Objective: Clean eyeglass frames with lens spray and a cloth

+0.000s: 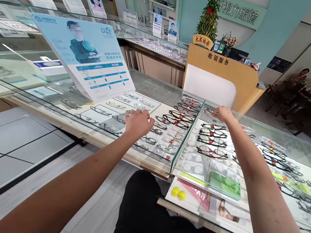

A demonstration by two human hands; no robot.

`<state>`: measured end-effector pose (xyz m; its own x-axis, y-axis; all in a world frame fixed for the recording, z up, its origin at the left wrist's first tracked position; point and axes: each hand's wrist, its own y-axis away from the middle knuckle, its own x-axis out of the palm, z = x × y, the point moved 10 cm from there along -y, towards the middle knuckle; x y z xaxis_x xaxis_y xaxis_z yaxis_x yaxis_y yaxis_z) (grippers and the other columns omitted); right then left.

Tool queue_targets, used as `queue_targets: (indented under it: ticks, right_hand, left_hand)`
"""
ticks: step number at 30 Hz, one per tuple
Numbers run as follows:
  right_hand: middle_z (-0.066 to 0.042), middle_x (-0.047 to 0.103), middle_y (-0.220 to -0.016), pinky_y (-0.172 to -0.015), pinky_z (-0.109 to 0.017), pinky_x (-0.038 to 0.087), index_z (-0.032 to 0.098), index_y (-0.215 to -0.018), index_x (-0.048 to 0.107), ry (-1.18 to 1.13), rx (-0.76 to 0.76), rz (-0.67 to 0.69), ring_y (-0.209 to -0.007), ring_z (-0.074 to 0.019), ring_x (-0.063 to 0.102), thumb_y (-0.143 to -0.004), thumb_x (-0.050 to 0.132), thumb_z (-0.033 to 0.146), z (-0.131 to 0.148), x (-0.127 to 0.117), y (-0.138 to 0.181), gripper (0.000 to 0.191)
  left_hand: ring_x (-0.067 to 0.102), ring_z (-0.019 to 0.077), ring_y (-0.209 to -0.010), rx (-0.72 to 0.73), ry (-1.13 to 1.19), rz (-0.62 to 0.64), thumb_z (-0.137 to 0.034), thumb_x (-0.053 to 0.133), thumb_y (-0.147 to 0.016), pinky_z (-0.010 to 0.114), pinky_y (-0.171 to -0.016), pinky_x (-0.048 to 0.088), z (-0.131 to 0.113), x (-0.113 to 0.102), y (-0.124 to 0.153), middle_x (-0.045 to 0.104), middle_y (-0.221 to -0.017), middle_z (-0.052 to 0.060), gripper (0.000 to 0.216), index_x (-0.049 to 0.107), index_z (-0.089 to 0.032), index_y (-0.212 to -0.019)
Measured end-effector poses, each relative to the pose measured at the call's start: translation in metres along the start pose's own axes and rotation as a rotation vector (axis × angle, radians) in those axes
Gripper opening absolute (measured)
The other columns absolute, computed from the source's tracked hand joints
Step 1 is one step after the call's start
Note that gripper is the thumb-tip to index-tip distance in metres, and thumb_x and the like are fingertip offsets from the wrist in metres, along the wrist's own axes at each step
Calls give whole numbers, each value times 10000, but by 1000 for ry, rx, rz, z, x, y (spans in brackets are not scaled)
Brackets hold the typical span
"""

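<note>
My right hand (224, 114) is at the far end of the right-hand display section, fingers pinched at a thin-framed pair of eyeglasses (209, 111). Nearer to me in that section lies a column of dark-framed eyeglasses (211, 141) with red and yellow tags. My left hand (139, 123) is over the glass counter top of the left section, fingers loosely curled and apart, holding nothing. Whether it touches the glass I cannot tell. Around and below it, several eyeglasses (148, 140) lie in rows, and a dense column of tagged frames (180, 117) is to its right.
A tilted blue-and-white sign (87, 58) stands on the glass at left. A glass divider edge (186, 138) separates the sections. An open drawer (208, 221) below holds two yellow balls (178, 193) and a green packet (225, 185). A wooden cashier counter (219, 69) stands beyond.
</note>
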<state>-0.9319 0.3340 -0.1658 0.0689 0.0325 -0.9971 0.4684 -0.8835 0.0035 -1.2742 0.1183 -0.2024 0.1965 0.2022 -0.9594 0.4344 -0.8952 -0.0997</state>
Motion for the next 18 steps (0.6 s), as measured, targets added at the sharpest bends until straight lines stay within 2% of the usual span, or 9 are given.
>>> queue_targets:
  ticks: [6, 11, 15, 18]
  right_hand:
    - [-173, 800, -1155, -1070, -458, 481, 180, -1097, 831, 53, -12, -12, -1227, -353, 628, -983, 569, 219, -1, -4, 1, 288]
    - [-152, 760, -1324, -1100, -483, 463, 182, -1096, 823, 44, -43, -56, -1269, -357, 601, -981, 534, 177, 6, -10, 12, 312]
    - [-114, 744, -1364, -1098, -464, 480, 218, -1136, 821, -3, -59, -61, -1278, -335, 617, -1002, 587, 271, 7, -21, 31, 275]
    - [-24, 750, -1369, -1107, -417, 493, 296, -1047, 844, -126, -166, 45, -1305, -297, 632, -958, 706, 389, 15, -19, 52, 189]
  left_hand:
    - [595, 432, -1239, -6, -4, 0, -360, 387, -963, 601, -1038, 444, 0, 0, 0, 679, -1227, 232, 315, 639, -200, -1063]
    - [597, 433, -1237, -1, -4, -2, -369, 393, -955, 597, -1037, 441, 0, 0, -1, 684, -1240, 234, 321, 640, -199, -1070]
    - [592, 436, -1247, -4, 4, -4, -377, 398, -946, 602, -1042, 434, 1, 1, -1, 687, -1247, 234, 333, 650, -202, -1075]
    - [592, 434, -1246, -6, -1, -9, -377, 396, -944, 601, -1039, 436, 0, 1, -1, 687, -1248, 234, 342, 655, -197, -1078]
